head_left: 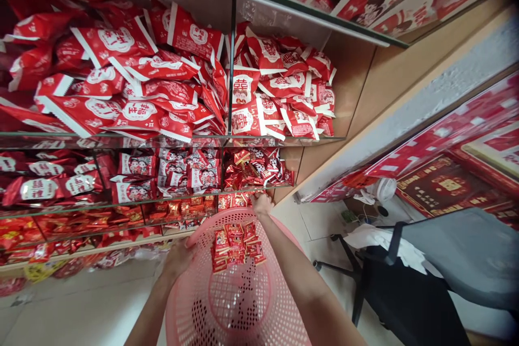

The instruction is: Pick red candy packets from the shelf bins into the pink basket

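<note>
A pink perforated plastic basket (190, 303) hangs below the shelves, tilted toward me, with several small red-and-gold candy packets (235, 246) lying together inside. My left hand (177, 257) is closed on its left rim. Beyond the far rim, my right hand (263, 204) is at the right end of a low shelf, beside a compartment of small red packets (234, 200). Its fingers look curled, but the fingertips are partly hidden and whatever they hold is too small to make out. My right forearm passes over the basket's right side.
Glass-fronted shelves hold red-and-white snack packets (138, 111) and double-happiness packets (279, 86). Darker red candies (259, 167) fill a bin below. To the right stand a wooden side panel (357, 86) and an office chair (405, 292). Pale floor tiles (81, 303) lie underneath.
</note>
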`<state>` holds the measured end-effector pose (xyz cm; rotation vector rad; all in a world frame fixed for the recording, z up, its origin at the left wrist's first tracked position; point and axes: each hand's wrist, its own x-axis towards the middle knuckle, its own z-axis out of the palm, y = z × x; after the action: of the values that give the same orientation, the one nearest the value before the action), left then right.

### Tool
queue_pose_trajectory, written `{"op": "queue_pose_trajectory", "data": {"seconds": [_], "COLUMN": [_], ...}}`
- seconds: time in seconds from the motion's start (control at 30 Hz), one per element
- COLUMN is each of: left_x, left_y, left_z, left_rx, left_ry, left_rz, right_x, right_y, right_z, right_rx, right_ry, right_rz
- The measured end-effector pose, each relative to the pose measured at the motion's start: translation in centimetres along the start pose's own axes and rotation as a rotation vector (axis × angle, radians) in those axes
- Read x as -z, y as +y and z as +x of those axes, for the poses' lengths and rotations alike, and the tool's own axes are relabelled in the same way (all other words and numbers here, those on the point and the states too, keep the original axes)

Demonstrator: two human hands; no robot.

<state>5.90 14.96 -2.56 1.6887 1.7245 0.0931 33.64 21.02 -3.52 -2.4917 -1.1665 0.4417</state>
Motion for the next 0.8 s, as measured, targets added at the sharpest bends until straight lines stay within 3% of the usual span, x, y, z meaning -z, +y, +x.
{"op": "queue_pose_trajectory", "data": {"seconds": [0.17,0.37,0.6,0.8], "left_x": [-0.3,-0.5,-0.3,-0.2], "left_y": [-0.5,-0.7,-0.6,-0.2], "left_z": [0.1,0.2,0.2,0.0], "left_rx": [-0.011,-0.005,-0.047,-0.027], "left_ry": [-0.019,0.002,-0.038,-0.029], "left_rz": [-0.023,-0.02,0.038,0.016], "right_x": [0.2,1.9,3.6,2.1], "right_y": [0.5,0.7,1.5,2.3], "right_z": [-0.1,-1.1,-7.7,-11.5], "right_rx": [0.075,0.204,0.462,0.602], "right_ry": [0.025,0.094,0.095,-0.024], "right_rz": [0.028,0.122,0.245,0.121]}}
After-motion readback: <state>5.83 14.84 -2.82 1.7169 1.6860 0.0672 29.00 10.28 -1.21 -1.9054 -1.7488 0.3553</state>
